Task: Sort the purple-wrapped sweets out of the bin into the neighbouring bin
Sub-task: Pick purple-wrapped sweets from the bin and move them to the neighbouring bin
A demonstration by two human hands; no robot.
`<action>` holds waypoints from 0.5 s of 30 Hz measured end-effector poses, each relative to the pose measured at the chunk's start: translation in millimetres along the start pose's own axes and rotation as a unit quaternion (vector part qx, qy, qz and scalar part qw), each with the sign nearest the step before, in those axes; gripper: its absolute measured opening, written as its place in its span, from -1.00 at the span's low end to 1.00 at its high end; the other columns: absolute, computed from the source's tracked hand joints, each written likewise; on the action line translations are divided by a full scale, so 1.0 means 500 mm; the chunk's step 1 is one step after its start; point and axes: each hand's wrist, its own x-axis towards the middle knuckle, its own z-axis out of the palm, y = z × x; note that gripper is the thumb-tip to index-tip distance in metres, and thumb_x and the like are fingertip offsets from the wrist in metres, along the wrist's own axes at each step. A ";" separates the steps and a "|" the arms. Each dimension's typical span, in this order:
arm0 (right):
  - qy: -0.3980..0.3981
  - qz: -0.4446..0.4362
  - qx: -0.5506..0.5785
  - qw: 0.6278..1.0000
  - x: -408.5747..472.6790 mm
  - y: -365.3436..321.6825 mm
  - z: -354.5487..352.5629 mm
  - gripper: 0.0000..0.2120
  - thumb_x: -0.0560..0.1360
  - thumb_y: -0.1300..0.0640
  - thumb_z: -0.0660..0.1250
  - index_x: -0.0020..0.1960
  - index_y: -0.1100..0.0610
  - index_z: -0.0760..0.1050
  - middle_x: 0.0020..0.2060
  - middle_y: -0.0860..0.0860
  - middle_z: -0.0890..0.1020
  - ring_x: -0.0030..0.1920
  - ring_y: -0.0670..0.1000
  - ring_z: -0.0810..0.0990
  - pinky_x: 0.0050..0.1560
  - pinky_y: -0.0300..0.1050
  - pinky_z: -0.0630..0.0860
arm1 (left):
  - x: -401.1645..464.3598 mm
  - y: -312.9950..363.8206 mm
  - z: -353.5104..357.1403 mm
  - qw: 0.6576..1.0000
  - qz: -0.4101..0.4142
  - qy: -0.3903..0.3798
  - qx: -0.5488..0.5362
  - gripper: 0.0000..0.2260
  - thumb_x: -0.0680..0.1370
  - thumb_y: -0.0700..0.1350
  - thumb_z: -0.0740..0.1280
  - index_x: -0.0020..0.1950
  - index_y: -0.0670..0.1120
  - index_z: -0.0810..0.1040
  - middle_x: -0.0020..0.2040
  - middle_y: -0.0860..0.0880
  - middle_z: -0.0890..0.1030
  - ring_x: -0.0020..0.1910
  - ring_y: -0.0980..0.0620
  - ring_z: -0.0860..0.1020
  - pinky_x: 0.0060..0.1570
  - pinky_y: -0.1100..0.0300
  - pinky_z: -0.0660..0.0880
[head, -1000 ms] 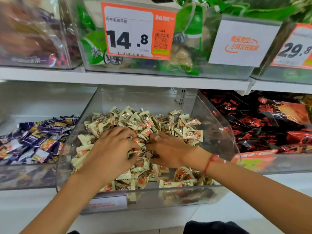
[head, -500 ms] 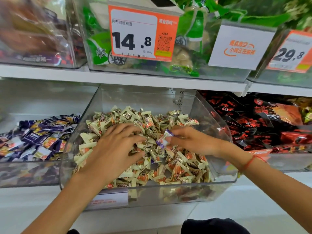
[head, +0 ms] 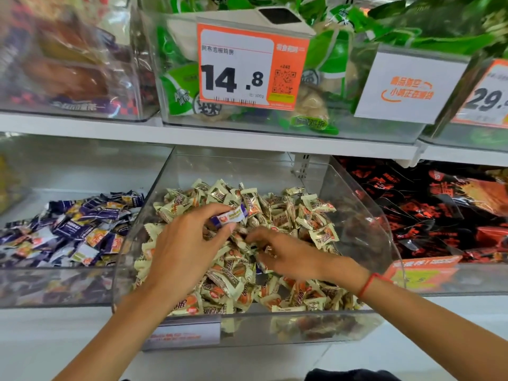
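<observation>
Two bare hands sort sweets in a clear plastic shop bin [head: 365, 215] at the centre of the frame.

The left hand [head: 187, 248] pinches one purple-and-white wrapped sweet [head: 229, 216] between thumb and fingertips, raised just above the heap of cream-wrapped sweets [head: 275, 210]. The right hand [head: 288, 254], with a red string bracelet [head: 367, 283] at its wrist, rests on the heap with fingers curled into the sweets; whether they grasp one cannot be told. At the left of the frame, the neighbouring clear bin [head: 55, 287] holds purple-wrapped sweets [head: 79, 229].

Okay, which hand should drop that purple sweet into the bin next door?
Left. The left hand already pinches the purple sweet and is nearest the purple bin on that side; the right hand is fingering the cream sweets.
</observation>
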 end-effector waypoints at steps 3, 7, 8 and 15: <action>-0.057 -0.007 -0.150 0.987 -0.014 0.018 0.000 -0.49 0.62 0.03 0.17 0.49 -0.16 0.03 0.30 0.09 0.47 0.02 0.08 0.60 0.14 0.14 0.52 | -0.002 0.001 -0.001 1.000 -0.002 -0.006 0.009 -0.75 0.50 0.05 0.38 0.18 0.16 0.56 -0.13 0.25 0.58 -0.36 0.10 0.60 -0.34 0.14 0.56; -0.106 -0.019 -0.237 0.965 -0.047 0.018 -0.028 -0.55 0.60 0.01 0.21 0.47 -0.03 0.25 0.24 0.05 0.52 0.17 0.03 0.50 0.18 -0.04 0.45 | 0.000 0.002 0.000 1.000 -0.006 -0.011 0.018 -0.74 0.50 0.08 0.37 0.18 0.17 0.55 -0.13 0.25 0.57 -0.36 0.06 0.61 -0.36 0.11 0.57; -0.127 -0.008 -0.230 0.965 -0.051 0.014 -0.036 -0.58 0.60 0.00 0.22 0.44 0.00 0.30 0.20 0.03 0.55 0.09 0.00 0.53 0.09 -0.08 0.46 | 0.000 0.002 0.000 1.000 -0.006 -0.011 0.019 -0.74 0.50 0.08 0.37 0.18 0.17 0.55 -0.14 0.25 0.57 -0.36 0.06 0.61 -0.37 0.12 0.56; -0.063 -0.014 -0.214 0.975 0.005 0.008 -0.028 -0.70 0.52 -0.03 0.36 0.24 -0.09 0.54 0.17 -0.08 0.60 0.17 -0.01 0.53 0.06 -0.13 0.42 | 0.000 -0.002 0.001 1.000 -0.011 -0.011 0.018 -0.76 0.50 0.09 0.37 0.16 0.17 0.56 -0.15 0.24 0.57 -0.34 0.07 0.60 -0.33 0.17 0.54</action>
